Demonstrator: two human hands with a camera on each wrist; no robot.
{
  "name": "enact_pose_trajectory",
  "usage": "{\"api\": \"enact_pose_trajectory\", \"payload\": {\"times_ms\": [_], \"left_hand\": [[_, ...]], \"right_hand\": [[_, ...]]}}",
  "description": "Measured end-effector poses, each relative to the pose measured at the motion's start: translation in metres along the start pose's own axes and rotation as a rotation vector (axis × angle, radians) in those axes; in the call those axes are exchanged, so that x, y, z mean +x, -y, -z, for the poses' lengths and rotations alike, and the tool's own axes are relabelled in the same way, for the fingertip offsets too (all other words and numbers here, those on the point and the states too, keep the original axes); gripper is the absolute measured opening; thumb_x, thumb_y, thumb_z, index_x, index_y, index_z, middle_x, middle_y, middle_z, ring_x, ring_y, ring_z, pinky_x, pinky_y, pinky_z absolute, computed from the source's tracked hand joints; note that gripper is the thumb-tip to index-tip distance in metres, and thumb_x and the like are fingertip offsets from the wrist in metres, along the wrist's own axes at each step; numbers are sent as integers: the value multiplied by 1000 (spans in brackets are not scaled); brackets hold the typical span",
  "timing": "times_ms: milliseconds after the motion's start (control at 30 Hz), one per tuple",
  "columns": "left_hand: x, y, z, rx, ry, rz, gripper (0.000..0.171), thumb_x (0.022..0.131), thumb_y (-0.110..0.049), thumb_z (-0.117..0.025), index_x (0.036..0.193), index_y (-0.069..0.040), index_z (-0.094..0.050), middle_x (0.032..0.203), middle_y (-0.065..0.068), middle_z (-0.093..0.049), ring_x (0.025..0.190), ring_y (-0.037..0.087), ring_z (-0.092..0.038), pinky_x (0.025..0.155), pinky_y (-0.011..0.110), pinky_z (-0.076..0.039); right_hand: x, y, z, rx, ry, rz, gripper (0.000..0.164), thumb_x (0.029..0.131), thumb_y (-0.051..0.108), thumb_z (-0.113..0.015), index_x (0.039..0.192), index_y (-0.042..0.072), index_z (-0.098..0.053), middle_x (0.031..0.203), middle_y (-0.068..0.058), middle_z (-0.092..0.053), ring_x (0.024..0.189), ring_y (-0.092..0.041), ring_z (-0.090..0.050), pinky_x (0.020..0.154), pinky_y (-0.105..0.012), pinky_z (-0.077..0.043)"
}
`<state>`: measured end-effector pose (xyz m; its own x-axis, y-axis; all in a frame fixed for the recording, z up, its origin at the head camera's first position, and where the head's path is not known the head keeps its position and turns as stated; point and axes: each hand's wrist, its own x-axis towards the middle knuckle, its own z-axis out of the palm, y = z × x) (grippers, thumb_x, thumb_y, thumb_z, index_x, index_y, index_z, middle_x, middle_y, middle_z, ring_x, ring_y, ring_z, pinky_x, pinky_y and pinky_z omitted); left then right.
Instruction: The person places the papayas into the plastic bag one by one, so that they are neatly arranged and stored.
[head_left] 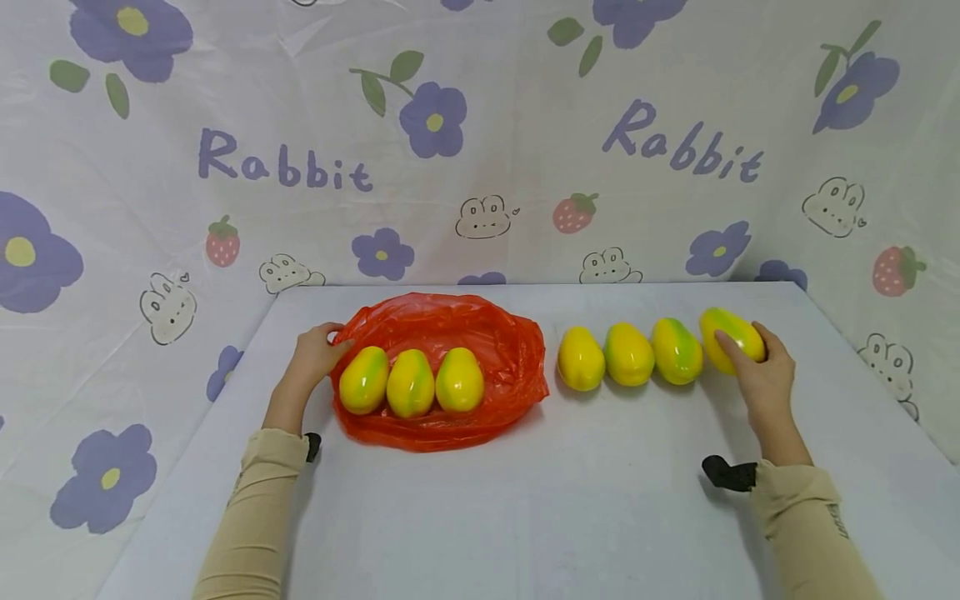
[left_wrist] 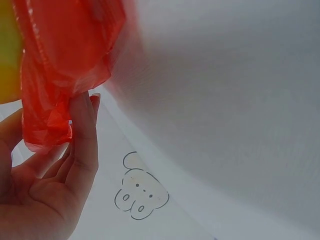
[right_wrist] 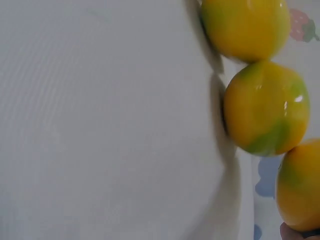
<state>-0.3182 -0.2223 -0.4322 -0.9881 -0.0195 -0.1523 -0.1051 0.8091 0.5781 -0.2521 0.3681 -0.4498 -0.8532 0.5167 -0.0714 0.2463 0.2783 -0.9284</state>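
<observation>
In the head view, a red plastic bag (head_left: 513, 367) lies spread with its mouth wide. Three yellow-green mangoes (head_left: 411, 383) sit side by side in it. At its left rim my left hand (head_left: 311, 358) pinches the plastic; the left wrist view shows the red film (left_wrist: 47, 120) between thumb and fingers. Right of the bag, three more mangoes (head_left: 628, 354) stand in a row. My right hand (head_left: 767, 383) grips another mango (head_left: 727, 333) at the row's right end, tilted and slightly raised. The right wrist view shows this mango (right_wrist: 302, 187) with only a fingertip under it.
A white table (head_left: 495, 517) carries everything. Behind it hangs a white cloth (head_left: 517, 150) printed with flowers, rabbits and strawberries. Black straps (head_left: 729, 473) show at both wrists, beside beige sleeves (head_left: 806, 517).
</observation>
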Motion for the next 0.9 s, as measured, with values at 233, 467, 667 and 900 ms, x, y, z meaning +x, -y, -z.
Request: {"api": "enact_pose_trajectory", "payload": {"times_ms": [233,467,667,900], "left_hand": [[-1,-1,0,1,-3,-1,54,100,-28,-51,145,0,-39,129,27,-55,98,32,-59,86,38,-58],[0,0,0,2,-8,-4,53,100,-26,-50,145,1,-40,130,27,-54,100,33,-58,88,40,-57],[3,1,0,-4,-6,-3,54,100,-27,-50,146,0,-39,130,27,-54,101,33,-57,88,40,-57],[3,2,-1,-9,3,3,55,100,-28,-50,146,-1,-38,133,26,-52,106,34,-56,95,44,-55]], "right_hand": [[-7,17,-11,57,-24,48,78,91,47,-61,155,20,-25,162,-2,-25,148,-22,-27,123,-34,-24],[-18,36,-26,87,6,89,77,92,46,-61,155,22,-25,162,-2,-26,147,-22,-30,122,-34,-27],[-25,47,-42,87,44,133,77,91,47,-62,155,22,-27,161,-2,-28,145,-24,-32,122,-37,-27],[-34,55,-61,110,59,163,76,90,44,-65,154,20,-31,159,-3,-32,143,-24,-35,121,-37,-29]]}}
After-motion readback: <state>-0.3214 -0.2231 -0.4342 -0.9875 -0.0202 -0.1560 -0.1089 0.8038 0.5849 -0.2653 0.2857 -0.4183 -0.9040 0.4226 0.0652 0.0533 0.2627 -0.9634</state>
